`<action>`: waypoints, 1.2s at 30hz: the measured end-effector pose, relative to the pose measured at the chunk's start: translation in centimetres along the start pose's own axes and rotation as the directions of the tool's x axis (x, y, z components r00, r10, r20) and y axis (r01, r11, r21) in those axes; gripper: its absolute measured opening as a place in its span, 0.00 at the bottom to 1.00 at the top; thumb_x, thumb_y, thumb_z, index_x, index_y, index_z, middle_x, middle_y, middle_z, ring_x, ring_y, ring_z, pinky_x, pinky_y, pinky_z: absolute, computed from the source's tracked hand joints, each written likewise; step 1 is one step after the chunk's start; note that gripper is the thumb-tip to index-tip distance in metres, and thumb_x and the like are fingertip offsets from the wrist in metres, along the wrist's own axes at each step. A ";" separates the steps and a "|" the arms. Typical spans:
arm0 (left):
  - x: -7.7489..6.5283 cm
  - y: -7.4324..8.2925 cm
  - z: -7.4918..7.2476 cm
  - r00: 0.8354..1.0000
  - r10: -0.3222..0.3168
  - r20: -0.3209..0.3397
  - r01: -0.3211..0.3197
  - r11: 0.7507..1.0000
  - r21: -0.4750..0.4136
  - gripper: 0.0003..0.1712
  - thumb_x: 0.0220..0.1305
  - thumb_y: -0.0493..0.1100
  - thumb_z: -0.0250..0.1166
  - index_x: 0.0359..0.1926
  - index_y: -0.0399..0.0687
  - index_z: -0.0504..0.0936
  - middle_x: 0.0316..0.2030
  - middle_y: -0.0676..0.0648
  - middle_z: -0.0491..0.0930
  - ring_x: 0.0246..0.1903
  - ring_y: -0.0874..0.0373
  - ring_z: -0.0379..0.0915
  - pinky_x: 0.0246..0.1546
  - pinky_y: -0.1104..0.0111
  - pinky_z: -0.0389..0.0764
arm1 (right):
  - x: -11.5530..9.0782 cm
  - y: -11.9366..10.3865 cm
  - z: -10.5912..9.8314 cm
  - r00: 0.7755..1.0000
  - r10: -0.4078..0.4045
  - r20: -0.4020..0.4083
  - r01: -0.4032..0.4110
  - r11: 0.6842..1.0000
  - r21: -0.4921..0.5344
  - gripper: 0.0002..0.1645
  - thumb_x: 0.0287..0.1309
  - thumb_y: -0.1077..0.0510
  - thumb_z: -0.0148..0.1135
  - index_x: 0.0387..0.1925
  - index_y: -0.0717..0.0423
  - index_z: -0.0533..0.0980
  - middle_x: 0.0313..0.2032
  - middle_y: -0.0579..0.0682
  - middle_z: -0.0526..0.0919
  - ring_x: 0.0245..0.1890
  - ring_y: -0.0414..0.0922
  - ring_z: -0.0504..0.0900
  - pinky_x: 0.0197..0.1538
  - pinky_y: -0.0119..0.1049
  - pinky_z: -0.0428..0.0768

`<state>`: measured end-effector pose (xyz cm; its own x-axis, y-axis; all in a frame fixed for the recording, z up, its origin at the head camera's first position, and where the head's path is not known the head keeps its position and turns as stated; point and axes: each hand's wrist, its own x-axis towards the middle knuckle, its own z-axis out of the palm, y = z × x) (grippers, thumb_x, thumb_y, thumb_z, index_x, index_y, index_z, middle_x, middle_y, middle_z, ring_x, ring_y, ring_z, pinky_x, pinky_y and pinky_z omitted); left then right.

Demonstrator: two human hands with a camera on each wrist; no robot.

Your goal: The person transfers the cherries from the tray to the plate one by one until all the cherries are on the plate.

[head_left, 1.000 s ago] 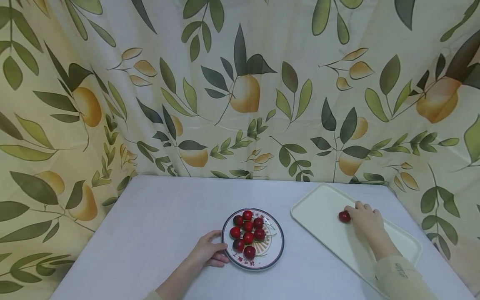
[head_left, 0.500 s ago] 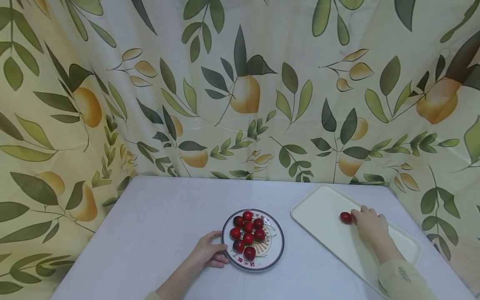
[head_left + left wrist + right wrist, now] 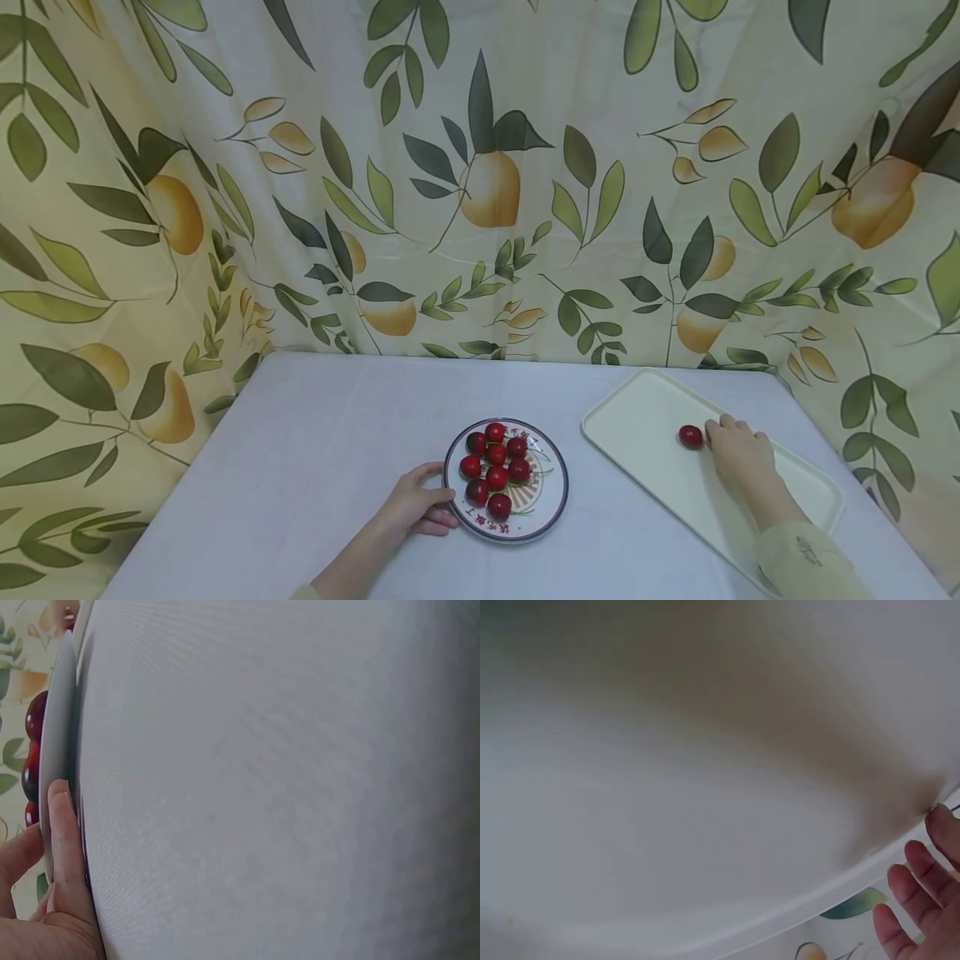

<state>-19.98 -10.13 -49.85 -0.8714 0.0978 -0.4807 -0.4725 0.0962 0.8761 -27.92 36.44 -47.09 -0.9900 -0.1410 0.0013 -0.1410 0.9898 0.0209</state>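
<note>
My left hand (image 3: 417,500) grips the left rim of a small round plate (image 3: 551,500), thumb above and fingers beneath, as the left wrist view also shows. Several dark red cherries (image 3: 497,477), some with green stems, lie on the plate. On the pale rectangular tray (image 3: 645,425) at the right sits a single cherry (image 3: 691,437). Just right of that cherry, my right hand (image 3: 741,457) reaches down with its fingertips close beside the fruit. Loosely spread fingers (image 3: 906,892) show in the right wrist view, where the cherry is out of sight. Whether a fingertip touches it is unclear.
A white cloth covers the table (image 3: 337,425). Behind and around it hangs a curtain (image 3: 480,275) printed with leaves and orange fruit. The tray lies at an angle along the table's right side and has a low raised rim.
My right hand has drawn slightly right, uncovering more of the lone cherry, which has shifted very little. My left hand and the plate stay in place.
</note>
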 end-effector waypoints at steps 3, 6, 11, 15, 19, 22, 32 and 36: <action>0.0 0.0 0.0 1.000 0.002 0.001 -0.002 1.000 -0.005 0.38 0.57 0.38 0.62 0.66 0.41 0.56 0.25 0.44 0.82 0.22 0.53 0.82 0.25 0.63 0.84 | 0.0 -0.1 0.0 1.000 0.005 0.002 -0.005 1.000 -0.003 0.05 0.55 0.69 0.51 0.34 0.69 0.71 0.34 0.66 0.70 0.39 0.66 0.70 0.40 0.67 0.70; 0.0 -0.1 -0.1 1.000 0.010 0.007 -0.010 1.000 -0.011 0.38 0.57 0.38 0.62 0.67 0.41 0.56 0.25 0.44 0.82 0.22 0.53 0.82 0.25 0.63 0.84 | 0.0 -0.1 0.1 1.000 0.003 -0.003 -0.003 1.000 -0.005 0.05 0.55 0.70 0.51 0.33 0.70 0.71 0.34 0.66 0.70 0.39 0.66 0.70 0.40 0.67 0.70; 0.0 -0.2 -0.1 1.000 0.023 0.019 -0.022 1.000 -0.020 0.38 0.57 0.38 0.62 0.67 0.41 0.55 0.26 0.43 0.82 0.22 0.53 0.81 0.25 0.64 0.84 | -0.1 -0.1 0.0 0.999 -0.009 -0.043 0.009 1.000 0.010 0.04 0.56 0.67 0.52 0.33 0.66 0.71 0.33 0.64 0.71 0.38 0.64 0.71 0.39 0.65 0.70; 0.0 -0.3 -0.1 0.999 0.025 0.022 -0.024 0.999 -0.024 0.38 0.57 0.38 0.62 0.67 0.41 0.55 0.26 0.43 0.82 0.22 0.53 0.81 0.25 0.63 0.84 | 0.0 -0.8 -0.9 0.992 -0.034 -0.124 0.033 0.999 -0.011 0.04 0.55 0.66 0.56 0.33 0.62 0.71 0.31 0.60 0.72 0.35 0.60 0.71 0.34 0.59 0.70; 0.0 -0.3 -0.2 0.999 0.025 0.020 -0.025 0.999 -0.021 0.39 0.57 0.38 0.62 0.67 0.41 0.55 0.26 0.43 0.82 0.22 0.53 0.82 0.25 0.63 0.84 | 0.4 -2.2 -2.7 0.973 -0.059 -0.225 0.056 0.998 -0.022 0.03 0.55 0.66 0.56 0.30 0.59 0.70 0.29 0.56 0.71 0.32 0.56 0.70 0.32 0.54 0.69; 0.0 -0.3 -0.2 1.000 0.026 0.018 -0.025 0.999 -0.019 0.39 0.57 0.39 0.62 0.67 0.41 0.55 0.26 0.43 0.82 0.22 0.53 0.82 0.25 0.63 0.84 | 0.7 -3.6 -4.2 0.959 -0.069 -0.277 0.068 0.998 -0.014 0.02 0.56 0.65 0.55 0.30 0.59 0.70 0.28 0.54 0.70 0.32 0.56 0.70 0.34 0.56 0.69; 0.1 -0.3 -0.1 1.000 0.024 0.008 -0.024 1.000 -0.009 0.39 0.57 0.39 0.62 0.67 0.41 0.55 0.25 0.43 0.82 0.22 0.53 0.82 0.25 0.63 0.84 | 0.6 -9.5 -7.1 0.884 -0.166 -0.436 0.182 0.983 -0.006 0.03 0.54 0.64 0.59 0.30 0.57 0.73 0.30 0.53 0.74 0.36 0.55 0.72 0.37 0.55 0.71; 0.1 -0.2 -0.1 1.000 0.016 0.001 -0.016 1.000 0.000 0.39 0.57 0.39 0.62 0.67 0.41 0.55 0.26 0.43 0.82 0.22 0.53 0.82 0.25 0.63 0.84 | 0.3 -11.8 -7.5 0.862 -0.201 -0.465 0.233 0.972 0.012 0.03 0.55 0.63 0.59 0.32 0.56 0.73 0.33 0.53 0.76 0.37 0.55 0.74 0.39 0.55 0.72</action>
<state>-19.98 -10.21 -50.11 -0.8787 0.1002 -0.4667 -0.4586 0.0942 0.8837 -26.52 24.61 -39.85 -0.8232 -0.3300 0.4620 -0.3678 0.9299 0.0088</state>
